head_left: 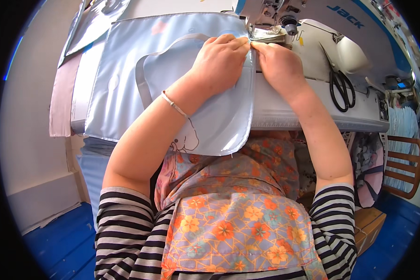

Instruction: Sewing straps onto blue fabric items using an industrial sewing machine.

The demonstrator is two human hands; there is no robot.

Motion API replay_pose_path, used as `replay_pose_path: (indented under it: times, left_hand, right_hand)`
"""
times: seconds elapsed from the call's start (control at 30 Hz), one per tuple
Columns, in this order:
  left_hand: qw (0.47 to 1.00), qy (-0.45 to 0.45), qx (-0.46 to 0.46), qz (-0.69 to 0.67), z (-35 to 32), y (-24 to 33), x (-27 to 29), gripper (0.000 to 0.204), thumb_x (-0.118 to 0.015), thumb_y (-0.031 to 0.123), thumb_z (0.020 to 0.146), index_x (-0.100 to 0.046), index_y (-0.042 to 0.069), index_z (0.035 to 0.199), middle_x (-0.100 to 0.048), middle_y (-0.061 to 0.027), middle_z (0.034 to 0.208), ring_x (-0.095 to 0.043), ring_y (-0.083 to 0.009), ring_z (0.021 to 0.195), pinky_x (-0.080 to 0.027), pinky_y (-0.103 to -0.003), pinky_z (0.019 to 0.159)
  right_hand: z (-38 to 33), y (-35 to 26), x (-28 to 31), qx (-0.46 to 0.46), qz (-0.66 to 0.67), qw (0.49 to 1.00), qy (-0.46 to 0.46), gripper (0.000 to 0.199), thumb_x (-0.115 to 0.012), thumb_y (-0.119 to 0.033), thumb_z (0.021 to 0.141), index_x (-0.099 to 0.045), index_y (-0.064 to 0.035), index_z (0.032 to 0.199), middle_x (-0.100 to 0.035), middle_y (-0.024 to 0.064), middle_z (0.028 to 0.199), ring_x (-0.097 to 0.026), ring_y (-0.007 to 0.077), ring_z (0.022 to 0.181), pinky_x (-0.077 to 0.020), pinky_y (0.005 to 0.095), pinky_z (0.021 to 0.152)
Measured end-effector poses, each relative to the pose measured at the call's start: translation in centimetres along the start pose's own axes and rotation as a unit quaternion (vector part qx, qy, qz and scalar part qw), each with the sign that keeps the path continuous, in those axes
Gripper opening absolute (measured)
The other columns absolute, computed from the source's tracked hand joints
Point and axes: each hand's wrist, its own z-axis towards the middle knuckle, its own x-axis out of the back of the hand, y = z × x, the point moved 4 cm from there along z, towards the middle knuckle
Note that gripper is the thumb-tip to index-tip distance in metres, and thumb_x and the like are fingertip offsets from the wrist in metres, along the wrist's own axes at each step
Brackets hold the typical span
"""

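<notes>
A glossy light-blue fabric piece (112, 84) with a printed drawing and a flower lies across the sewing table, its rounded corner hanging over the front edge. A grey strap (140, 77) curves over it and runs under my left arm. My left hand (223, 63) is closed on the fabric near its right edge, fingers bunched beside the presser-foot area. Directly opposite, my right hand (281, 65) pinches the same edge between thumb and forefinger. The fingertips of both hands nearly meet just below the sewing machine (331, 28) head. The needle itself cannot be made out.
Black-handled scissors (341, 88) lie on the machine bed to the right. A ruler strip (277, 124) runs along the table's front edge. Stacked blue fabric (95, 158) hangs below at left. A wooden chair (403, 165) and cardboard box (369, 228) stand at right.
</notes>
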Motion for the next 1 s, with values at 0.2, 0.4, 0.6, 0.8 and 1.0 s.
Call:
replay_pose_path:
  times: [0.2,0.4,0.6,0.8,1.0]
  left_hand:
    - [0.999,-0.012,0.035,0.005,0.6,-0.7,-0.8,0.038,-0.057,0.013,0.085,-0.066,0.003,0.121,-0.064,-0.0102,0.130,-0.058,-0.0257,0.119,-0.045,-0.041,0.101]
    - [0.995,-0.062,0.050,0.066,-1.1,-3.0,4.9,0.046,-0.066,0.018,0.085,-0.062,0.002,0.128,-0.057,-0.0163,0.139,-0.051,-0.0301,0.131,-0.037,-0.043,0.112]
    - [0.945,-0.055,0.259,0.189,-8.9,-8.5,10.2,0.049,-0.067,0.023,0.087,-0.059,0.001,0.130,-0.054,-0.0173,0.141,-0.051,-0.0331,0.130,-0.041,-0.042,0.108]
    - [0.907,-0.111,0.395,0.092,-10.5,-9.5,10.5,0.037,-0.064,0.020,0.091,-0.061,0.000,0.121,-0.065,-0.0147,0.119,-0.067,-0.0255,0.102,-0.053,-0.038,0.089]
    - [0.682,0.161,0.388,-0.598,-9.5,-5.6,10.8,0.039,-0.057,0.008,0.097,-0.050,-0.002,0.134,-0.065,-0.0110,0.099,-0.064,-0.0153,0.081,-0.057,-0.037,0.085]
  right_hand:
    - [-1.2,-1.1,0.5,0.076,0.002,0.997,0.030,0.025,-0.062,-0.004,0.084,-0.072,-0.0070,0.106,-0.071,0.0116,0.106,-0.067,0.0306,0.096,-0.0552,0.0398,0.082]
    - [-2.1,-1.7,1.0,0.093,0.053,0.994,-0.004,0.028,-0.063,0.003,0.078,-0.071,-0.0018,0.104,-0.070,0.0101,0.113,-0.065,0.0290,0.102,-0.0541,0.0377,0.090]
    - [-2.2,-1.5,0.7,0.098,0.045,0.994,-0.002,0.028,-0.063,0.003,0.079,-0.071,-0.0021,0.106,-0.071,0.0101,0.111,-0.065,0.0281,0.102,-0.0545,0.0369,0.089]
    - [-2.0,-1.9,0.9,0.107,0.042,0.993,0.004,0.027,-0.063,0.003,0.081,-0.071,-0.0021,0.106,-0.071,0.0104,0.111,-0.065,0.0280,0.102,-0.0539,0.0369,0.090]
    - [-2.3,-1.6,0.9,0.095,0.050,0.994,-0.012,0.028,-0.062,0.004,0.082,-0.070,-0.0015,0.108,-0.070,0.0116,0.113,-0.065,0.0295,0.104,-0.0529,0.0386,0.092]
